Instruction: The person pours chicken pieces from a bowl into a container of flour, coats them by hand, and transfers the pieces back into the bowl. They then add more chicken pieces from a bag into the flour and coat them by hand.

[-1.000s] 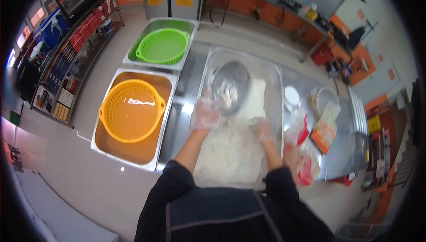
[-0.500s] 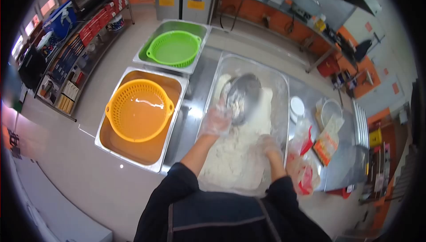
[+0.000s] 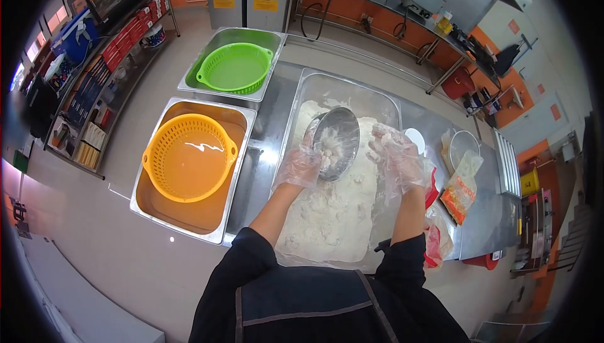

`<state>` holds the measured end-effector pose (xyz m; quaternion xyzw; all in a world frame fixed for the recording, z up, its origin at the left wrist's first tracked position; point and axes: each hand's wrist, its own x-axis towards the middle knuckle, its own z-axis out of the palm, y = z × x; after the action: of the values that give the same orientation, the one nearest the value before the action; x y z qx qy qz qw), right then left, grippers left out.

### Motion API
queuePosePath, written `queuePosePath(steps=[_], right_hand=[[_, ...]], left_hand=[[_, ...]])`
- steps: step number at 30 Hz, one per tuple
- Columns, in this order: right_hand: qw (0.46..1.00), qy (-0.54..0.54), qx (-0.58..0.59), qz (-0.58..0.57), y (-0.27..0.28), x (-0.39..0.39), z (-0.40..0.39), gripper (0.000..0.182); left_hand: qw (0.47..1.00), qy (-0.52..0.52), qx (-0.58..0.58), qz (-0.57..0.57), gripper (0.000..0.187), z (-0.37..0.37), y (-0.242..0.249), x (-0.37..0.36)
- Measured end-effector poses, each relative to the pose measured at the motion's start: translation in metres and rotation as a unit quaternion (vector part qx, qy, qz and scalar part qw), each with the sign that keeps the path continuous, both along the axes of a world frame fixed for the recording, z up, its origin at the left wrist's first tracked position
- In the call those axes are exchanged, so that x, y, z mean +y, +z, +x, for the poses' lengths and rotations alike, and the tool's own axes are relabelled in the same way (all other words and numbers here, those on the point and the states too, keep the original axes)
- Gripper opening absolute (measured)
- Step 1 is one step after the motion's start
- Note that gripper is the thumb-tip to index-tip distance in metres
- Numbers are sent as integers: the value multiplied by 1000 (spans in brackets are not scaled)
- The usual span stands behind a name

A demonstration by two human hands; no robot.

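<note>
A round metal bowl [image 3: 345, 157] is tilted over a steel tray [image 3: 402, 107] spread with white flour [image 3: 330, 217]. Pale, flour-coated pieces [image 3: 327, 154] lie inside the bowl on its left side. My left hand [image 3: 301, 165], in a clear plastic glove, grips the bowl at its left rim. To the right of the bowl, my gloved right hand [image 3: 399, 157] is raised above the flour, its fingers apart and dusted white. It appears to hold nothing. Small lumps show on the flour below the bowl.
At left, an orange colander [image 3: 189, 182] sits in a steel pan of cloudy liquid. Behind it, a green colander [image 3: 236, 69] sits in another pan. Right of the tray are a white lid [image 3: 414, 140], an orange-and-white packet [image 3: 461, 195] and a metal sieve [image 3: 465, 148].
My right hand has risen from the flour and moved up beside the bowl. My left hand stays on the bowl, which now shows its opening more fully. The view has shifted slightly.
</note>
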<state>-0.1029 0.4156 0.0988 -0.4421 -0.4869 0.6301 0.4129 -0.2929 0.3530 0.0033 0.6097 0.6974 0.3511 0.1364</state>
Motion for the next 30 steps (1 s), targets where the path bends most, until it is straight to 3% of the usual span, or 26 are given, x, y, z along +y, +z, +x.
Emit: queuePosePath(steps=[1, 3, 5, 6, 8, 10, 13, 16, 19, 22, 24, 26, 28, 30], right_hand=[[1000, -20, -14, -7, -1, -3, 1, 27], [945, 45, -302, 114, -54, 20, 23, 24], [776, 133, -567, 240, -71, 20, 25, 21], [645, 188, -678, 299, -71, 9, 16, 18], [622, 197, -719, 239, -130, 15, 15, 25], [667, 205, -640, 323, -155, 9, 6, 21], [696, 144, -531, 461, -177, -8, -19, 20], [631, 213, -601, 442, -212, -6, -24, 20], [748, 213, -480, 406, -202, -3, -21, 19], [664, 225, -553, 451, -156, -18, -27, 17], [697, 232, -536, 415, -201, 0, -25, 17], [720, 215, -532, 390, -209, 6, -19, 18], [729, 176, -540, 382, -156, 4, -14, 20], [773, 120, -498, 374, -80, -12, -11, 22]], left_hand=[[999, -8, 33, 12, 48, -1, -10, 2], [996, -16, 87, 10, 46, -3, -30, 9], [996, -9, 84, -25, 49, -5, -39, 14], [997, -2, 60, -47, 53, -6, -41, 16], [998, 23, -14, -57, 57, -4, -34, 13], [992, 59, -111, -29, 57, -3, 0, 3], [992, 85, -97, -18, 59, -2, 12, -5], [989, 101, -97, -53, 60, -3, 1, -1], [986, 131, -99, 19, 58, -1, 2, -2], [989, 133, -20, 62, 59, 0, 2, -3], [992, 118, -50, 9, 60, -1, 10, -3], [991, 110, -66, -23, 60, -3, 12, -3], [991, 112, -74, -31, 60, -5, 11, -3], [988, 103, -102, -56, 59, -4, 23, -5]])
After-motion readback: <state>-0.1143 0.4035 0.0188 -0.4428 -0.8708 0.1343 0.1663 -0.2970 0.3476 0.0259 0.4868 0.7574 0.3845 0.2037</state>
